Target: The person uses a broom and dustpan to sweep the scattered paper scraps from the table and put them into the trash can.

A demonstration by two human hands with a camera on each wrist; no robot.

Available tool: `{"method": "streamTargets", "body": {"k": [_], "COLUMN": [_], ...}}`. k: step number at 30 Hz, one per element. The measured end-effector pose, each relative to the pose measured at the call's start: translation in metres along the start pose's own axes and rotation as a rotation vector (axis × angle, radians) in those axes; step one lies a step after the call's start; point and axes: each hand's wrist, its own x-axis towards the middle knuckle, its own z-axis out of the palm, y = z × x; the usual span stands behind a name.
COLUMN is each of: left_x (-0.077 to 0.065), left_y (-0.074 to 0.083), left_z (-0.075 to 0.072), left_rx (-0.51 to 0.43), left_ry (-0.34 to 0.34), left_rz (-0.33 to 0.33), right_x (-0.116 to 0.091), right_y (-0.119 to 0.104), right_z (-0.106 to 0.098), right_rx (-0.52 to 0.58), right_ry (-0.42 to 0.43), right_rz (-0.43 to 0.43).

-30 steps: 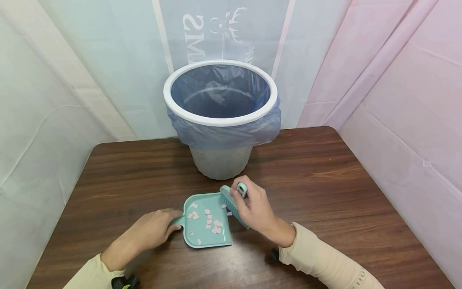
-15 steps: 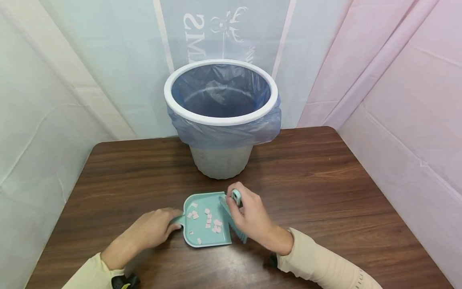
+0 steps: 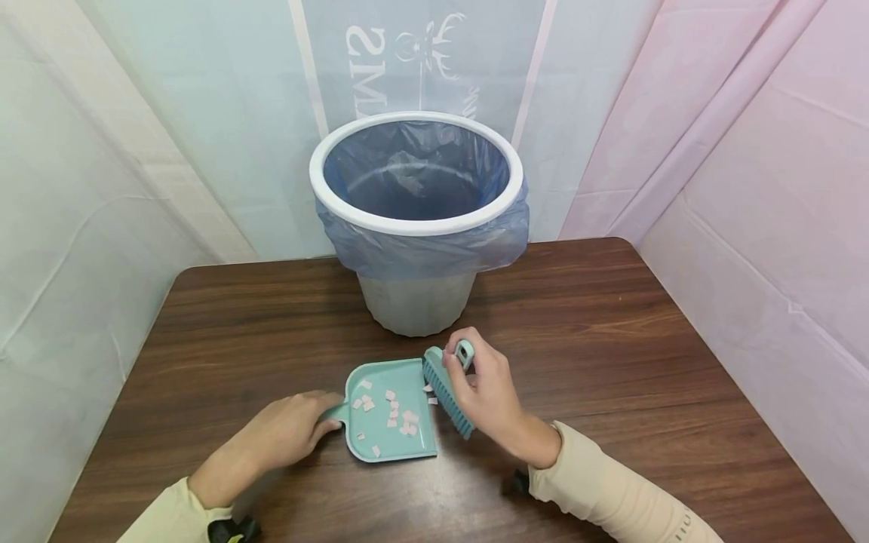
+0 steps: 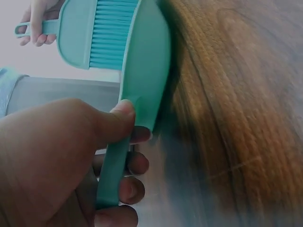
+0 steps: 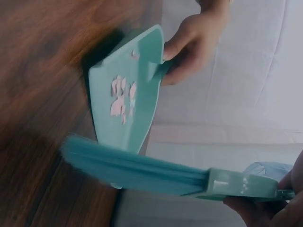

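Observation:
My left hand (image 3: 292, 426) grips the short handle of a teal dustpan (image 3: 380, 377) lying on the table; in the left wrist view thumb and fingers wrap that handle (image 4: 113, 170). Small pink paper scraps (image 3: 409, 422) are scattered over the pan. My right hand (image 3: 485, 392) holds a matching hand brush (image 3: 448, 392) by its handle, its bristles angled along the pan's open right edge. A couple of scraps (image 3: 432, 400) lie between that edge and the bristles. The right wrist view shows the bristles (image 5: 128, 163) close in front of the pan's lip.
Behind the dustpan stands a tall light-grey bin (image 3: 416, 305) with a white rim (image 3: 319, 188) and a blue plastic liner (image 3: 434, 256). The dark wooden table (image 3: 577, 324) is bordered by pale fabric walls at the back and both sides.
The brush went toward the front of the pan's edge, covering the loose scraps, then back up and right, showing them again. My left hand and the dustpan have hardly moved.

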Motion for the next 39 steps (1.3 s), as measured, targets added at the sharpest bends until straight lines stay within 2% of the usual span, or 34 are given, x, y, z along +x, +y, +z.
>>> {"method": "streamTargets", "body": {"k": [6,11,14,16,18,22,25,29,31,35,37,39], "left_x": [-0.004,-0.007,-0.007,-0.006,-0.006,-0.006,-0.006,-0.007,-0.008,-0.008,-0.007,-0.007], "left_y": [-0.005,-0.006,-0.005,-0.006,-0.006,-0.006,-0.006,-0.007,-0.007,-0.007,-0.007,-0.007], "left_z": [0.001,-0.005,-0.007,-0.007,-0.007,-0.005,-0.004,-0.003,-0.003,-0.003,-0.003,-0.003], "left_rx": [0.02,0.027,0.031,0.032,0.034,0.03,0.026,0.019,0.017,0.012,0.007,0.007], "left_ry": [0.031,0.024,0.006,-0.002,-0.004,0.004,0.01,0.018,0.021,0.018,0.012,0.009], "left_rz": [0.008,-0.014,-0.021,-0.022,-0.023,-0.02,-0.018,-0.018,-0.015,-0.016,-0.021,-0.019], "right_x": [-0.002,-0.007,-0.01,-0.011,-0.011,-0.007,-0.003,-0.002,-0.003,-0.003,-0.003,-0.003], "right_y": [0.0,-0.006,-0.012,-0.014,-0.015,-0.013,-0.01,-0.007,-0.006,-0.006,-0.006,-0.005], "right_z": [-0.001,0.001,0.006,0.009,0.012,0.012,0.01,0.007,0.008,0.008,0.007,0.007], "right_rx": [-0.155,-0.212,-0.17,-0.102,-0.015,0.103,0.117,0.119,0.092,-0.031,-0.087,-0.098], "right_ry": [-0.045,-0.09,-0.134,-0.142,-0.12,-0.024,0.019,0.003,-0.038,-0.1,-0.101,-0.091], "right_rz": [-0.061,-0.104,-0.099,-0.078,-0.051,-0.021,-0.012,0.006,0.017,-0.004,-0.018,-0.017]}}
